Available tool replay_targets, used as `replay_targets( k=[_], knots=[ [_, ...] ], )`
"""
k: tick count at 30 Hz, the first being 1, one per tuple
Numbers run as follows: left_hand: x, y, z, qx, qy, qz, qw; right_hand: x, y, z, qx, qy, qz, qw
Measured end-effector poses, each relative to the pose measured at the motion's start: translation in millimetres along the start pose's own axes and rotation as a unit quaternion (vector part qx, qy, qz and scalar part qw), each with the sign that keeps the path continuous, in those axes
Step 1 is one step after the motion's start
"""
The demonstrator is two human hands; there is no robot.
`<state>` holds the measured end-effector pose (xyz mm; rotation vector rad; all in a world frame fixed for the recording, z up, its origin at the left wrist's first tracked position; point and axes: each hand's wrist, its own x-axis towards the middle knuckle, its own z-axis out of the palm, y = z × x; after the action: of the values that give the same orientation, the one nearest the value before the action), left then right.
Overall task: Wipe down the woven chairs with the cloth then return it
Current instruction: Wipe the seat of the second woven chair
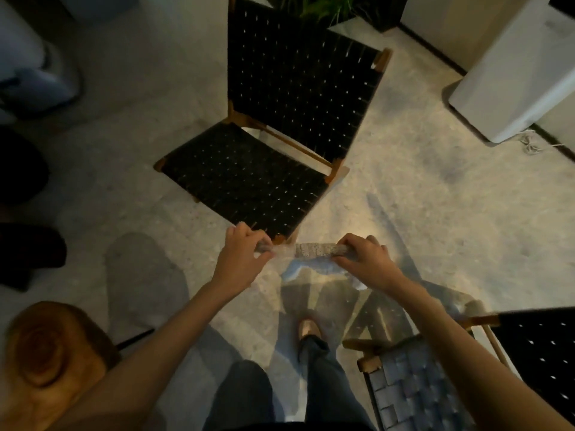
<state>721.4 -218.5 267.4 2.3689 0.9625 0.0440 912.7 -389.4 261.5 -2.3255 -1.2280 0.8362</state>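
Speckled floor (404, 197). One cloth (314, 251), just before woven chair (249, 178), pinched taut by left hand (241, 259) and right hand (365, 262), probably for folding.

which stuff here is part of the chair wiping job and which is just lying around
In the job: cloth held by left hand and right hand; woven chair ahead; second woven chair.
Just around: wooden stump; white appliance; plant.

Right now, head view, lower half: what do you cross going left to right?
wooden stool → left hand → cloth, gripped at each end by a hand → right hand → woven chair at lower right
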Motion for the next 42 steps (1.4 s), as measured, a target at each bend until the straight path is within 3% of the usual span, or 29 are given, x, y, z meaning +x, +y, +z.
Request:
replay_targets(
  k=[3,10,16,23,28,32,36,39,40,42],
  knots=[
    [24.9,-19.9,-9.0,0.044,-0.011,0.013,0.999,34.3,-9.0,1.1,-0.01,-0.007,-0.011,1.0],
    [102.3,-84.6,-48.4,0.021,-0.097,-0.011,0.995,119.3,-43.2,21.0,0.023,-0.01,0.008,1.0],
    [180.3,-158.4,-90.3,-0.066,-0.117,-0.015,0.991,201.6,-93.0,49.3,0.107,0.027,0.121,0.987],
    [287.5,-264.9,-166.9,-0.041,-0.187,0.053,0.98,286.2,-186.9,91.7,0.355,0.117,0.252,0.893],
    [340.5,-294.4,-189.0,-0.112,-0.237,0.018,0.965,343.5,-249.3,112.5,0.482,0.156,0.313,0.803],
    [362.8,-286.2,-181.5,-0.234,-0.293,-0.067,0.924,380.0,-281.2,125.5,0.542,0.144,0.314,0.766],
    [379.9,-272.6,-168.9,-0.387,-0.372,-0.174,0.825,411.3,-290.8,137.0,0.558,0.161,0.296,0.758],
    [404.5,-273.3,-160.5,-0.422,-0.422,-0.209,0.775,433.3,-278.3,143.5,0.57,0.216,0.291,0.737],
    [414.2,-276.0,-157.3,-0.42,-0.439,-0.203,0.768,440.6,-272.1,145.3,0.569,0.228,0.297,0.733],
    [435.1,-284.0,-150.7,-0.386,-0.45,-0.166,0.788,456.3,-258.8,148.1,0.53,0.248,0.314,0.747]
  ],
)
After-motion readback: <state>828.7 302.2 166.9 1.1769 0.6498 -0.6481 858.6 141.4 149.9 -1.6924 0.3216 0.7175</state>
